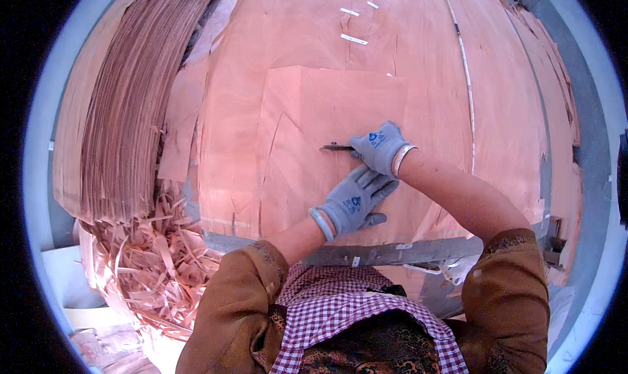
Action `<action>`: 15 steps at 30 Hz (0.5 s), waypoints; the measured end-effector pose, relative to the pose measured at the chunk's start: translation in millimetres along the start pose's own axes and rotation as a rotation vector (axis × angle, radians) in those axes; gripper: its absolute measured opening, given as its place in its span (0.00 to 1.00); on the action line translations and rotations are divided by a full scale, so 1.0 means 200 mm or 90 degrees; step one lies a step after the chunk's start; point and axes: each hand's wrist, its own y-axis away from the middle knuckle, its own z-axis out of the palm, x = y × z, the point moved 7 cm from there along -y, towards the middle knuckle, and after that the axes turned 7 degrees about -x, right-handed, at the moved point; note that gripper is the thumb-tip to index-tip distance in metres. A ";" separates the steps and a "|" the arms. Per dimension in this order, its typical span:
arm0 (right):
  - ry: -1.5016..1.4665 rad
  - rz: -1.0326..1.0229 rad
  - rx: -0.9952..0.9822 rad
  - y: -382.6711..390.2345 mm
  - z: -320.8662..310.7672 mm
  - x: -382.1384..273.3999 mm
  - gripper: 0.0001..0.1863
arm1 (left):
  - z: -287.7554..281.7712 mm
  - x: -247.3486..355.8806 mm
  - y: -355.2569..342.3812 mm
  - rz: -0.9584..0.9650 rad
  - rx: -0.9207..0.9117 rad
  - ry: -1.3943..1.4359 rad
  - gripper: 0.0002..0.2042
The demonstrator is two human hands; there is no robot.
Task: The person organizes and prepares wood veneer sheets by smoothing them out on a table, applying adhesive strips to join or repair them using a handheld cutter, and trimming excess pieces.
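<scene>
My right hand [381,147], in a grey glove, is closed around a dark, narrow bladed tool [337,147]; its exact kind cannot be made out. The blade points left, just over a smaller piece of pinkish wood veneer [347,99]. That piece lies on a large veneer sheet [229,145] covering the table. My left hand [353,200], gloved too, rests flat on the veneer below the right one, fingers stretched out toward the upper right and thumb apart. A long slit [269,148] runs through the veneer left of my hands.
A tall stack of veneer strips [131,106] stands at the left, above a heap of veneer scraps [167,263]. White tape pieces [353,39] mark cracks at the far side. A pale strip [466,73] runs down the sheet at right. The grey table edge [425,251] is close to me.
</scene>
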 end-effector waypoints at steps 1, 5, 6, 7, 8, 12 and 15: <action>0.015 -0.003 0.000 -0.01 -0.01 0.01 0.10 | 0.02 -0.04 -0.03 -0.018 -0.015 0.008 0.29; 0.055 -0.035 0.035 -0.04 -0.01 0.05 0.08 | 0.08 -0.07 -0.06 -0.024 -0.059 0.028 0.30; 0.079 -0.058 0.061 -0.05 -0.02 0.05 0.07 | 0.08 -0.08 -0.06 -0.022 -0.044 0.031 0.31; 0.104 -0.082 0.088 -0.06 -0.03 0.07 0.07 | 0.08 -0.09 -0.05 -0.021 -0.029 0.035 0.31; 0.129 -0.107 0.114 -0.06 -0.04 0.08 0.07 | 0.08 -0.09 -0.04 -0.021 -0.014 0.039 0.31; 0.162 -0.044 0.117 0.00 -0.04 0.43 0.09 | 0.05 -0.09 -0.05 -0.041 -0.020 0.047 0.33; 0.158 0.037 0.063 0.12 0.00 0.73 0.08 | 0.06 -0.10 -0.06 -0.047 -0.029 0.050 0.33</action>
